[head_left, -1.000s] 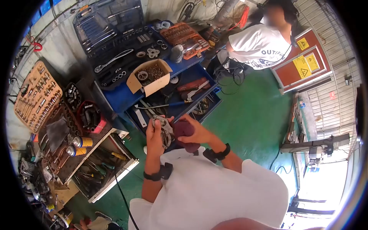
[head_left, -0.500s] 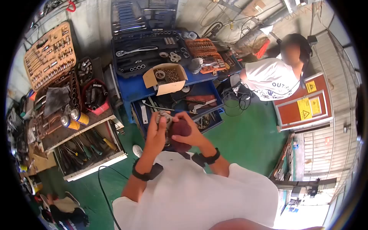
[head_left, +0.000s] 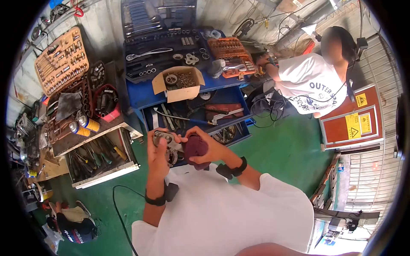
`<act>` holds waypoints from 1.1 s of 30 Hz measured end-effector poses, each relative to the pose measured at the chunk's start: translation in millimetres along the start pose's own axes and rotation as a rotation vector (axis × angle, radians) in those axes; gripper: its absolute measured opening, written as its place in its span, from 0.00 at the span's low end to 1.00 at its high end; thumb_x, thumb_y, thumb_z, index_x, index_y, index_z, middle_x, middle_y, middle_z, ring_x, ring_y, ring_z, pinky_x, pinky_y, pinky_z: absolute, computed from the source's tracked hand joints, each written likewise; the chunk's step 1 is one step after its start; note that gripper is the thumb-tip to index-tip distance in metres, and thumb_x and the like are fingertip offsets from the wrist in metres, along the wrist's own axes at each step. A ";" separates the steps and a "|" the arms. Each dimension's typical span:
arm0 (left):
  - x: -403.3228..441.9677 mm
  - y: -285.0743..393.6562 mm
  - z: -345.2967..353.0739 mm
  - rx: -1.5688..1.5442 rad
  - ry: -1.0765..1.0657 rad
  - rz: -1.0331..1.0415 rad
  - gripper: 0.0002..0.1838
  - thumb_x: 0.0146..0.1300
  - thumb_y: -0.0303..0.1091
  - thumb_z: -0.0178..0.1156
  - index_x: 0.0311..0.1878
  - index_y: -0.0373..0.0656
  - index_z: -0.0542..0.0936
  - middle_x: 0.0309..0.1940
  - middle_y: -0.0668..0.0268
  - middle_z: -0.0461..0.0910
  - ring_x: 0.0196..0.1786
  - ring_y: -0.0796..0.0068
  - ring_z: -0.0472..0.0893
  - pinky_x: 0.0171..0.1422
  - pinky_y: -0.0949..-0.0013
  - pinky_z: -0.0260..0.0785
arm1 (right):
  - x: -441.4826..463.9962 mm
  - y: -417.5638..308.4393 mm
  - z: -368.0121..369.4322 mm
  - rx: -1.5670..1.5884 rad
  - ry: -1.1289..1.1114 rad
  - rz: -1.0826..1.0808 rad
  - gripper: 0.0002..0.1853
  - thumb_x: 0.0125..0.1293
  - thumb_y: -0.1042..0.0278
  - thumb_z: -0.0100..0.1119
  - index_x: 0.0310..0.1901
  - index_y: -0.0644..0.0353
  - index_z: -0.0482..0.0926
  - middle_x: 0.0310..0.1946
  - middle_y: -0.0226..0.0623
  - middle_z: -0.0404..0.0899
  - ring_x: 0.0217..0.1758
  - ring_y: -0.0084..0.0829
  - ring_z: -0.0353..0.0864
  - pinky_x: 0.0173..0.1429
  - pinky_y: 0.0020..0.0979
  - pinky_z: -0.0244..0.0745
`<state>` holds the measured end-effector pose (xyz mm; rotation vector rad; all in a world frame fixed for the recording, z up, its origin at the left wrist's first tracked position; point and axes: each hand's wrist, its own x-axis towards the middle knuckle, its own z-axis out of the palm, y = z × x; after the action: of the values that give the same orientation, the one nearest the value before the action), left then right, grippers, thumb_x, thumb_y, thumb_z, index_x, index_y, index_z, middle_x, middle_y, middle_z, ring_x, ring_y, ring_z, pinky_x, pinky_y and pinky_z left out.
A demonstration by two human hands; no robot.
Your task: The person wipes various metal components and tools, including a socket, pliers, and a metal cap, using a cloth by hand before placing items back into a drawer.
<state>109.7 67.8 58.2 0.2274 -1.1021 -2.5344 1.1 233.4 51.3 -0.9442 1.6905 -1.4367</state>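
In front of my chest, my left hand [head_left: 156,155] is closed around a metal part [head_left: 164,137] with round holes at its upper end. A ring-shaped metal piece [head_left: 171,158] shows just below it, beside my palm; whether the two are one piece I cannot tell. My right hand [head_left: 210,148] grips a bunched maroon cloth [head_left: 195,149], its thumb pressed across the front. The cloth is close to the metal part at my fingertips. Beyond both hands, an open drawer [head_left: 245,104] holds pliers, a long-handled tool and other loose tools.
On the blue cabinet [head_left: 143,98] stand a cardboard box [head_left: 183,94] of small hardware, a socket set [head_left: 149,55] and an orange tool case [head_left: 230,49]. A tool bench [head_left: 64,147] with spray cans [head_left: 89,123] is left. One person [head_left: 311,79] sits right; another [head_left: 74,226] crouches lower left.
My left hand has moved left with the metal part, drawing it apart from the maroon cloth and baring its holes. The person at the right now reaches toward the cabinet.
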 end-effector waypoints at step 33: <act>3.3 -82.7 81.1 0.526 0.093 0.210 0.26 0.73 0.45 0.54 0.64 0.41 0.61 0.60 0.57 0.71 0.62 0.68 0.71 0.69 0.64 0.62 | -45.1 5.6 -62.4 -0.091 0.093 -0.282 0.35 0.47 0.64 0.75 0.57 0.57 0.67 0.49 0.40 0.77 0.53 0.33 0.77 0.59 0.36 0.71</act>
<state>61.3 173.0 53.0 0.3399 -1.6418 -1.9920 -32.4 302.7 56.3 -1.2225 1.7557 -1.6176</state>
